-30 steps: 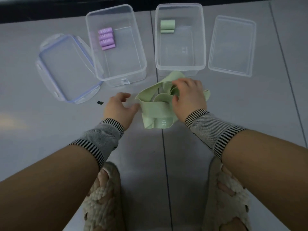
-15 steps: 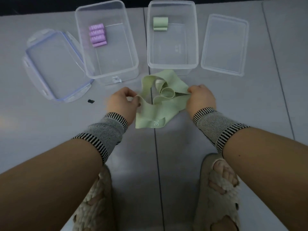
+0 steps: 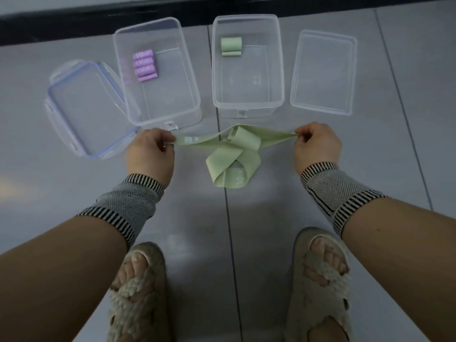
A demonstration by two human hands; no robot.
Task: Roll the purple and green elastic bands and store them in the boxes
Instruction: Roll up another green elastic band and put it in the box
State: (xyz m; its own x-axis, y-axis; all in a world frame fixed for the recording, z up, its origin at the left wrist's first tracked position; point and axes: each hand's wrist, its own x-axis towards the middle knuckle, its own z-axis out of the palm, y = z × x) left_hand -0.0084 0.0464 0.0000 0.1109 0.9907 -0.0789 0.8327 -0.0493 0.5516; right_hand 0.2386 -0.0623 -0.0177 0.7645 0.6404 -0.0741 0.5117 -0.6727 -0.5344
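Two hands hold one green elastic band [image 3: 234, 154] over the grey tiled floor [image 3: 271, 218]. Left hand [image 3: 149, 154] pinches its left end, right hand [image 3: 317, 146] pinches its right end, fingers curled. Band is pulled wide between them; middle twisted and looped, sagging, "30" printed on lower fold. Beyond left hand: clear box [image 3: 158, 70] with four purple rolled bands [image 3: 144, 65] at far left corner, clip lid [image 3: 85, 107] beside it. Beyond right hand: second clear box [image 3: 248, 67] with two green rolls [image 3: 231, 46] at far end, plain lid [image 3: 323, 72] to its right. Striped wrist sleeves on both arms; woven slippers [image 3: 137, 294] below.
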